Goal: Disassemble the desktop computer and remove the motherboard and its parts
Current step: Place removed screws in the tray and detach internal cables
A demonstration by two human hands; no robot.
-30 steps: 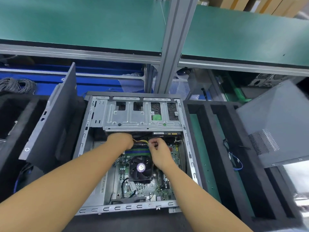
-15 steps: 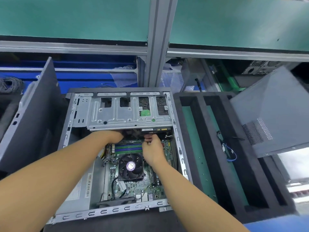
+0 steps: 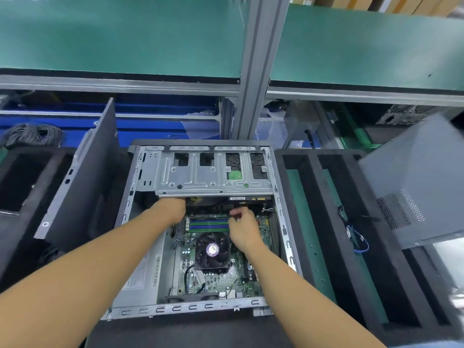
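Right hand is pinching a plug at the fan's twelve o'clock, best pulled straight; left hand is hiding its fingers under the cage, grip unclear.

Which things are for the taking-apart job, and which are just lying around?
Job: computer case, motherboard, fan, memory sticks, left hand, right hand.
Lying about: black cable coil, blue cable, foam tray.

In the open computer case, the left hand reached under the drive cage, fingers hidden. The right hand curled its fingers just beside the memory sticks, behind the fan.
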